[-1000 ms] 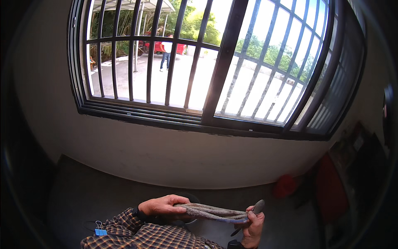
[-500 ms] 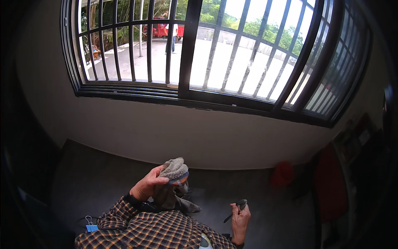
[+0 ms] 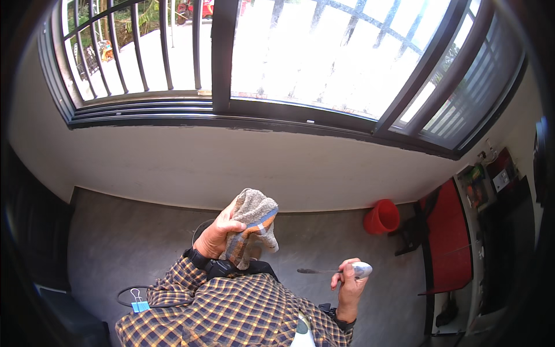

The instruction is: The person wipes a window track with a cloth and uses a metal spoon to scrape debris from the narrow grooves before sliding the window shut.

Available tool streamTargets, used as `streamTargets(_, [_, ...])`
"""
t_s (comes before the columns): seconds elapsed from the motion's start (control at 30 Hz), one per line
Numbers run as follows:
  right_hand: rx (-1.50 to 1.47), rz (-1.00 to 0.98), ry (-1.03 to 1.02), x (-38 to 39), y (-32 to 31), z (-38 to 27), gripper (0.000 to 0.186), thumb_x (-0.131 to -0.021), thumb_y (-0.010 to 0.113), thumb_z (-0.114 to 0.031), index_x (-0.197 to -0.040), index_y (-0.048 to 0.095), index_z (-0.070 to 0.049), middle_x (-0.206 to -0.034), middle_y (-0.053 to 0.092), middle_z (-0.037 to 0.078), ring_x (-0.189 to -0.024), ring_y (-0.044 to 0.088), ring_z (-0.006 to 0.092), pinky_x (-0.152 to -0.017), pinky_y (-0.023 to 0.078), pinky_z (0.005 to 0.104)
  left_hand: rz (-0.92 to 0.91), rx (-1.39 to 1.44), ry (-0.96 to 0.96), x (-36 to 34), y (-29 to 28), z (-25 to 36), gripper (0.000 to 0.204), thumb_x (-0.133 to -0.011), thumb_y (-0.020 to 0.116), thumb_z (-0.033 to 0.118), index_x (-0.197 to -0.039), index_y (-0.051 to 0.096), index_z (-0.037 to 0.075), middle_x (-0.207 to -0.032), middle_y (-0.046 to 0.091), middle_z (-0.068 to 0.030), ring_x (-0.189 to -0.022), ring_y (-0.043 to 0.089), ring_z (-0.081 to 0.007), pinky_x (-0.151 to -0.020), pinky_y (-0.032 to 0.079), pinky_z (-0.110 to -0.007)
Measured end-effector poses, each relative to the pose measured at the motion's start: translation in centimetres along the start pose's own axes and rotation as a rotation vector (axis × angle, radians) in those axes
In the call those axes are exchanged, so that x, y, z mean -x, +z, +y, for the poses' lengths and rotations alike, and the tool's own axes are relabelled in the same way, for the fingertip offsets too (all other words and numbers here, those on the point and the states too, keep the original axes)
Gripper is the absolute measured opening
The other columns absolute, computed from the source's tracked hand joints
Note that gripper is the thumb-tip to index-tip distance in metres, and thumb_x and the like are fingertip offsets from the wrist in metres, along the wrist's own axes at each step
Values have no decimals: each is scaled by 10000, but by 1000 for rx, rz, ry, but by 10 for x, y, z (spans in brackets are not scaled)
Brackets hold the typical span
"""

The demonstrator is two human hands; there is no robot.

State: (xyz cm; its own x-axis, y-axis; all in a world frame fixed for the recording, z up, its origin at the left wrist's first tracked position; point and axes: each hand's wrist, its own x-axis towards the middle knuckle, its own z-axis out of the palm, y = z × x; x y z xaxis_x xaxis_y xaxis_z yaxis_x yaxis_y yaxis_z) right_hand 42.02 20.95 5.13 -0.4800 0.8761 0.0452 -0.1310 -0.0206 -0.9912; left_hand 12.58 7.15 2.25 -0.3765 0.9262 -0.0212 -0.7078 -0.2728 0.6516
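Note:
My left hand [image 3: 215, 236] is closed on a bunched grey cloth [image 3: 258, 209] with an orange and blue striped band. The cloth hangs folded over the fingers, in front of my chest. Lower down and to the right, my right hand [image 3: 349, 292] grips a metal spoon [image 3: 362, 269]. The spoon's shiny bowl sits by the fingertips, and its thin dark handle points left toward the cloth. Cloth and spoon are apart.
Ahead is a wall with a dark-framed barred window [image 3: 300, 113]. On the grey floor [image 3: 139, 220] stands a red bucket [image 3: 381, 217] near a dark stool [image 3: 411, 234]. A red panel [image 3: 454, 248] lies right. A blue binder clip [image 3: 140, 305] hangs by my left sleeve.
The picture has brightened and the view has shifted. The cloth has turned to show more of its striped band. The spoon has swung to lie nearly level, handle leftward. Both hands keep their grip.

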Motion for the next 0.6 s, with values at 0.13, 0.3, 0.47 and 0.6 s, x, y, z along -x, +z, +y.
streamTargets(0.13, [-187, -38, -36, -8, -4, -5, 284, -892, 674, -275, -938, 512, -46, -755, 536, 79, -474, 538, 159, -386, 427, 248, -54, 28, -33, -8, 12, 3, 908, -659, 711, 65, -1466, 299, 12, -1380, 497, -116, -1271, 493, -230, -1111, 346, -347])
streamTargets(0.3, [-367, -84, -6, -28, -3, -20, 363, -871, 703, -301, -1005, 494, -36, -759, 572, 114, -533, 568, 179, -427, 440, 252, -151, -7, -112, -33, 19, -10, 925, -675, 738, 74, -1477, 281, 17, -1395, 487, -117, -1277, 487, -216, -1106, 345, -333])
streamTargets(0.47, [-367, -258, -16, -48, -3, -35, 559, -822, 756, -403, -1092, 477, 0, -896, 632, 186, -626, 630, 195, -495, 489, 254, -275, 36, -285, -57, 45, -24, 886, -743, 776, 148, -1477, 295, 32, -1374, 508, -97, -1264, 496, -196, -1081, 365, -313])
streamTargets(0.6, [-350, -493, 200, -64, -3, -52, 610, -837, 739, -390, -1179, 490, 50, -1045, 626, 254, -758, 661, 210, -586, 536, 265, -227, 0, -340, -69, 72, -23, 730, -848, 708, 175, -1458, 338, 23, -1378, 512, -111, -1250, 510, -208, -1053, 397, -332])
